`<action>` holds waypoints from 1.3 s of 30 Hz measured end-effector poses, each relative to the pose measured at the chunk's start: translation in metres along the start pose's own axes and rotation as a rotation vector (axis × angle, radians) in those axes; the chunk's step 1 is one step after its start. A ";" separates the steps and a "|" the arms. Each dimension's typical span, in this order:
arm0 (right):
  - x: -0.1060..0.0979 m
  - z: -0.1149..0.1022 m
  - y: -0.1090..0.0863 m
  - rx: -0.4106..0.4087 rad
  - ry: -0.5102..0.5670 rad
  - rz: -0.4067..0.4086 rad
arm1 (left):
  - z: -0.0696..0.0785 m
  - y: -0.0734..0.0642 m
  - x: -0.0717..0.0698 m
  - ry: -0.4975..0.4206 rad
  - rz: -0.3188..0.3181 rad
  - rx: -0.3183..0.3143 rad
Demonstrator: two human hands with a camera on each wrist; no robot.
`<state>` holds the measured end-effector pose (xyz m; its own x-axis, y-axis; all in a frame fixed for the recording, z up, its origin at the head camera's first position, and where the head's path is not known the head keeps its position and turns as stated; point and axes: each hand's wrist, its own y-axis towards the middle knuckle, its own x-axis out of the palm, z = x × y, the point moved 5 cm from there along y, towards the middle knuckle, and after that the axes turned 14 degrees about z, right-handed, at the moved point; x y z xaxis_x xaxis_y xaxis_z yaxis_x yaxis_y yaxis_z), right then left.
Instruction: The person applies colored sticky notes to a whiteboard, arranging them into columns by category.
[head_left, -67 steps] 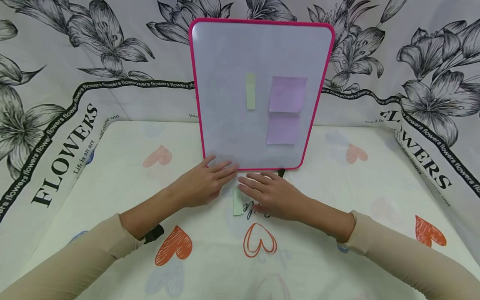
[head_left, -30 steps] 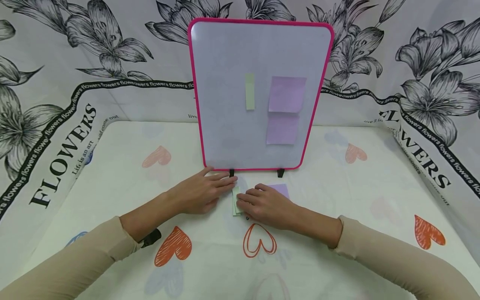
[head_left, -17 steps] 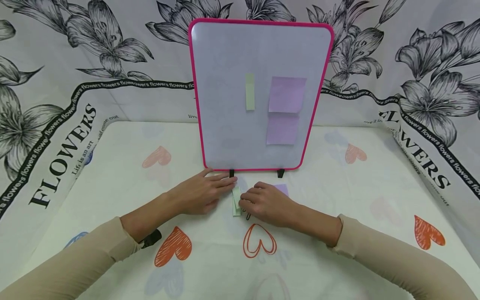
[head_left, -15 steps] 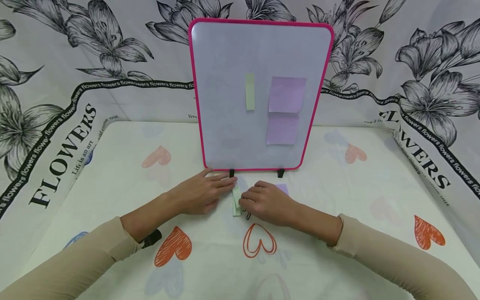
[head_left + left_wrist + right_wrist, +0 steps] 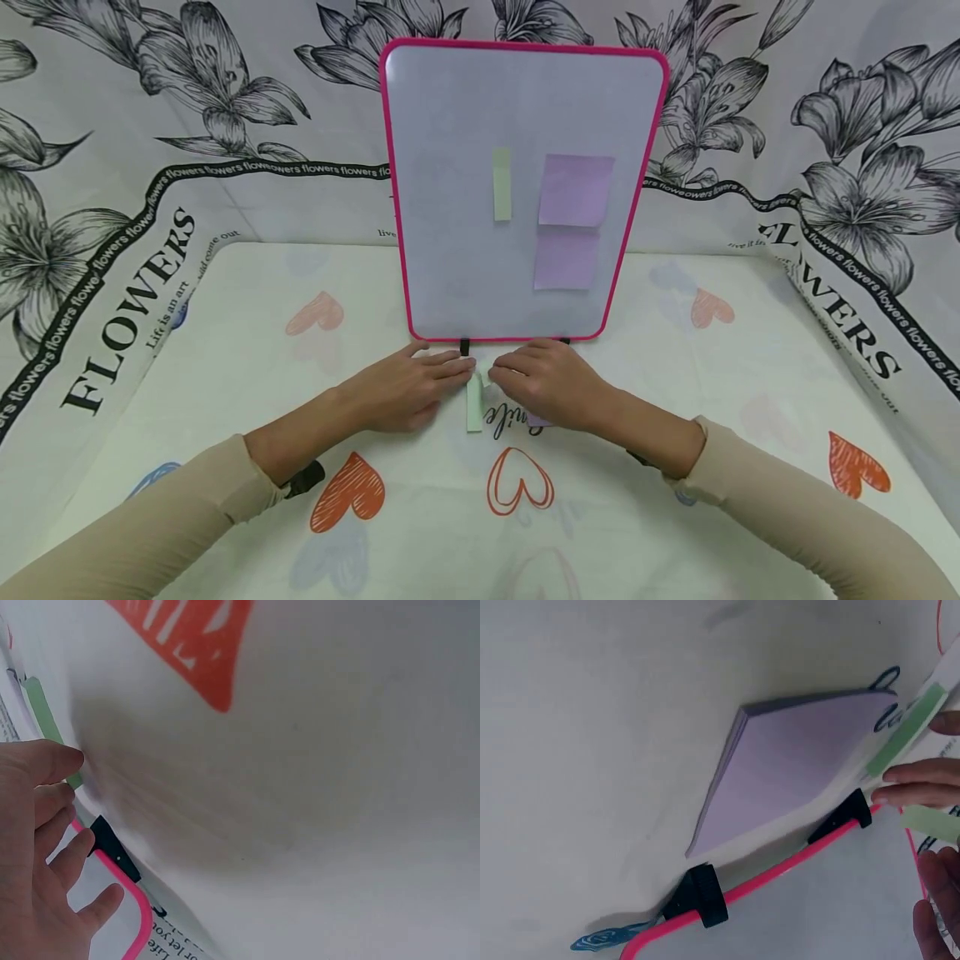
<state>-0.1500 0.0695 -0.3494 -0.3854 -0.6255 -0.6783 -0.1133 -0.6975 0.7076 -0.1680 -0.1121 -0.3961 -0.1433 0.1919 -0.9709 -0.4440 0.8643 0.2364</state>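
Observation:
My left hand [image 5: 405,385] lies with extended fingers at the far end of a pad of narrow green sticky notes [image 5: 474,407] on the table; in the left wrist view its thumb overlaps the green pad [image 5: 43,712]. Just right of it, my right hand [image 5: 551,379] pinches a single green sticky note [image 5: 934,823], lifted off the pad. Under the right hand sits a pad of square purple sticky notes [image 5: 795,757], mostly hidden from the head view. Behind stands a pink-framed whiteboard [image 5: 450,258] bearing one green strip [image 5: 502,185] and two purple notes [image 5: 576,191].
Black feet [image 5: 464,347] hold up the whiteboard close beyond the fingertips. A white tablecloth [image 5: 420,533] printed with hearts and lettering covers the table. Behind hangs a flower-patterned cloth [image 5: 225,92].
The right hand first came down onto the green pad, fingers curling at its lower end. Since then it has moved away toward the board, with a green note peeled off. The left hand stays near the pad.

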 end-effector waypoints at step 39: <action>-0.025 0.060 0.041 0.037 -0.230 0.394 | 0.001 0.005 0.000 0.028 0.028 0.013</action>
<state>-0.1996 0.0777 -0.2919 -0.5983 -0.7442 -0.2971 0.0517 -0.4059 0.9125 -0.1688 -0.1075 -0.3948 -0.1807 0.2029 -0.9624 -0.4283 0.8646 0.2627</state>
